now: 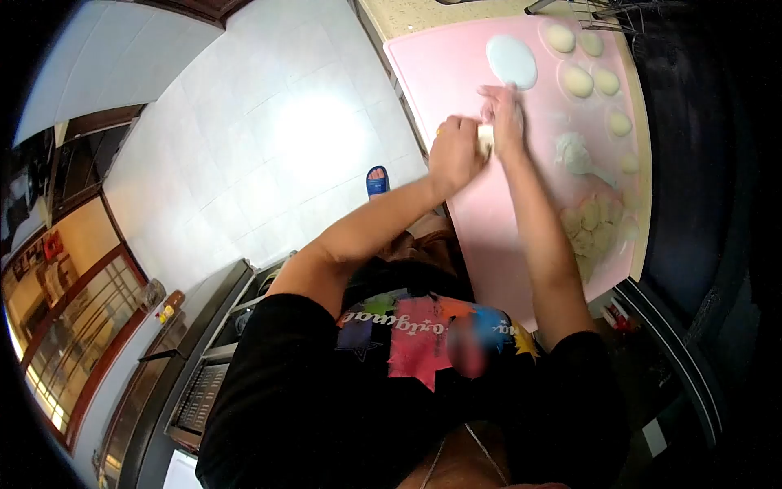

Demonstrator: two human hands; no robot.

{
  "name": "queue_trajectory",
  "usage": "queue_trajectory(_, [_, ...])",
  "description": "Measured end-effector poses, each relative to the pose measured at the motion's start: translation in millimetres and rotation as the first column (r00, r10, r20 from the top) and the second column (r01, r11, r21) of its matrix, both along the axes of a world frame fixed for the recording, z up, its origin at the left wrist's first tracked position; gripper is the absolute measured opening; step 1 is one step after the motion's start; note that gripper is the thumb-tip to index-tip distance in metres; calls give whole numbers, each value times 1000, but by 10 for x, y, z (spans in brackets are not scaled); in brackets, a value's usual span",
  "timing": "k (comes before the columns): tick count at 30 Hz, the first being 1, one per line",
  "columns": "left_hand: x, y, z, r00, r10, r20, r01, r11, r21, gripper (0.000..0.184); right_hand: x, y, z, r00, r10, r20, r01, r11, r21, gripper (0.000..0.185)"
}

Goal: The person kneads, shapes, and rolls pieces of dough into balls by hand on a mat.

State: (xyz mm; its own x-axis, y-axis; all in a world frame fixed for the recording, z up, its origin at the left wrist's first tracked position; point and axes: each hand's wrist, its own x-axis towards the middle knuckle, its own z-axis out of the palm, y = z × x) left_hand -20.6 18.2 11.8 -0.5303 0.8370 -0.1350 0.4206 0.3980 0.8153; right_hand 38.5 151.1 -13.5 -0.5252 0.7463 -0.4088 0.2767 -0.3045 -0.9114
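Left hand (459,151): on the left flank of the dough piece, knuckles up, fingers curled in and pinching it; the exact fingertip contact is hidden.
Left arm's pose: reaches in at a slant from the lower left, elbow bent, wrist beside the mat's left edge.
Dough piece (486,138): between the two hands, over the left part of the pink mat (489,236); just right of the left hand's fingers.
Its long axis: the part showing runs away from the body; the full outline is covered.
Nearer hand: neither clearly; both lie close against it.
Right hand (508,122): on the piece's right flank, fingers partly bent and angled left beyond it; blurred, so I cannot tell whether it pinches.
Right arm's pose: nearly straight, running away from the body over the mat.
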Motion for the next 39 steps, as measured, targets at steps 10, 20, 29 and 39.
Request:
queue_trajectory(10, [-270,-176,-57,988,-140,70,135,988,70,54,64,-258,-277,837,-175,519,-403,446,799,26])
queue_trajectory(20, [-207,124,101,953,-285,-103,274,955,-113,59,713,260,164,922,-388,3,315,753,577,20])
queue_trajectory(29, [-224,130,609,965,-256,53,261,932,-251,57,1795,560,30,651,-371,663,-273,700,660,35])
queue_trajectory(39, [-139,-113,553,990,-135,44,127,981,149,37,1145,210,-143,757,-118,642,-556,398,729,57])
